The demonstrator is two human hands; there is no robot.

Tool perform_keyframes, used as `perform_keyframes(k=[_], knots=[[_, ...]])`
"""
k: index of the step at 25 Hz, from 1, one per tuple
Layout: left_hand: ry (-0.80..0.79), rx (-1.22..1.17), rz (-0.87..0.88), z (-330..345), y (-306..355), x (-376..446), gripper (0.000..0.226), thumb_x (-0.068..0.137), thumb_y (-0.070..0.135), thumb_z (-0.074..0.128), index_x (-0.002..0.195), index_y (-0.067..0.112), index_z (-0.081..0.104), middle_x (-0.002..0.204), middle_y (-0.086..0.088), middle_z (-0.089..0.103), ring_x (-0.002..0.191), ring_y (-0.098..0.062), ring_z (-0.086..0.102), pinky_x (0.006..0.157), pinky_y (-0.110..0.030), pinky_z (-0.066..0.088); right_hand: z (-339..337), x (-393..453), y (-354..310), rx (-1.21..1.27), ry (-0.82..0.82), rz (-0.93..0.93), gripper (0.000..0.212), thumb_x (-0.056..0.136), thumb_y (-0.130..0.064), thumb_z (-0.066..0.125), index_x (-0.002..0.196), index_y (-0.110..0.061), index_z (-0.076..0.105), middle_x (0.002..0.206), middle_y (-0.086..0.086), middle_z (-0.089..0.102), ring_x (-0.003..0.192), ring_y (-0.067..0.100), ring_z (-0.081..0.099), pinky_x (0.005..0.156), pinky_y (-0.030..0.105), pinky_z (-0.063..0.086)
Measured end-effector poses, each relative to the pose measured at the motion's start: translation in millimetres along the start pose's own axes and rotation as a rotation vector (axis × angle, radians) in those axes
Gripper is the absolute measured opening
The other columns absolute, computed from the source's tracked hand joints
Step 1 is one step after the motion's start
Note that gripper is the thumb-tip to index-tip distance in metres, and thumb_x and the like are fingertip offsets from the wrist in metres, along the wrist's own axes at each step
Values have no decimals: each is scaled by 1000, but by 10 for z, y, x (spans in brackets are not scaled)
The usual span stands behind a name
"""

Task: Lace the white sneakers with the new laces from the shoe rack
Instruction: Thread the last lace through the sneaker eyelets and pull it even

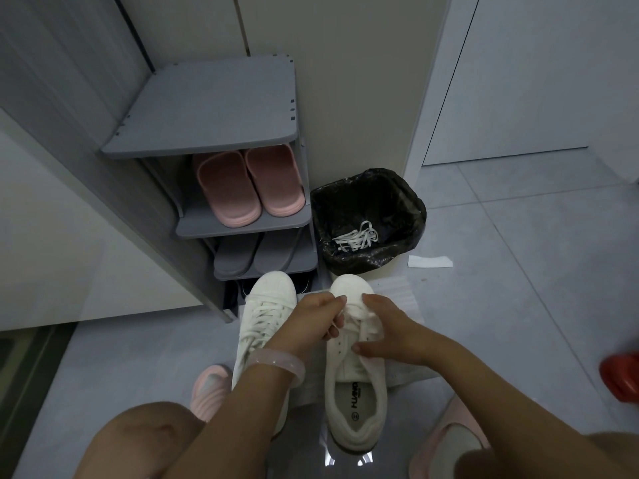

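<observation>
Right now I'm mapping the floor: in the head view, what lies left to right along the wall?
Grey shoe rack → black-lined bin holding white laces → white paper strip.
</observation>
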State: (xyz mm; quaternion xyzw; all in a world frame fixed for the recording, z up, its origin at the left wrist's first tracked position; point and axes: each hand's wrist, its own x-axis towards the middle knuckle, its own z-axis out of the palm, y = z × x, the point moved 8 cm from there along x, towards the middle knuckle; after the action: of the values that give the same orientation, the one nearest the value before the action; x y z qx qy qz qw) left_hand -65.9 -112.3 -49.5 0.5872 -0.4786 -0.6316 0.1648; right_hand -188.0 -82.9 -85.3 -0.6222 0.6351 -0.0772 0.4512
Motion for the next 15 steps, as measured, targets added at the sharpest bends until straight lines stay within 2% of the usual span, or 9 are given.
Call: perform_keyframes(k=[3,6,8,10,13,15], knots=[[98,32,164,-137,288,-108,40,96,20,47,56,14,44,55,2,46,46,-6,40,48,-17,34,-4,18,-1,-113,5,13,98,79,-45,68,149,-15,6,157,-2,3,144,18,8,116,31,16],[214,-264,286,-523,596,-246,43,96,18,45,54,16,38,43,9,37,43,-6,30,44,-19,26,23,49,9,-109,1,10,100,77,-47,68,148,-12,9,156,0,6,143,19,11,116,33,18],[251,-396,300,-723,679,-301,44,96,17,44,54,17,34,40,10,32,40,-5,24,41,-17,21,32,60,21,-96,4,15,101,76,-47,69,148,-12,8,156,0,6,143,19,11,116,34,18],[262,-267,247,-726,617,-303,43,96,19,45,54,17,36,42,7,36,40,-7,27,45,-19,24,40,56,21,-75,5,22,101,76,-46,70,148,-13,7,156,-1,5,143,20,11,116,34,18],[214,108,154,-513,416,-240,41,96,23,46,56,12,43,53,-1,45,48,-11,38,50,-22,33,47,41,21,-46,6,28,99,78,-43,69,149,-14,6,156,-3,2,144,20,10,115,32,17],[208,153,228,-460,485,-275,38,95,23,47,59,10,43,56,-3,42,50,-11,37,51,-21,33,46,37,18,-63,14,27,99,78,-43,68,149,-13,6,157,-2,2,144,20,9,115,32,17]])
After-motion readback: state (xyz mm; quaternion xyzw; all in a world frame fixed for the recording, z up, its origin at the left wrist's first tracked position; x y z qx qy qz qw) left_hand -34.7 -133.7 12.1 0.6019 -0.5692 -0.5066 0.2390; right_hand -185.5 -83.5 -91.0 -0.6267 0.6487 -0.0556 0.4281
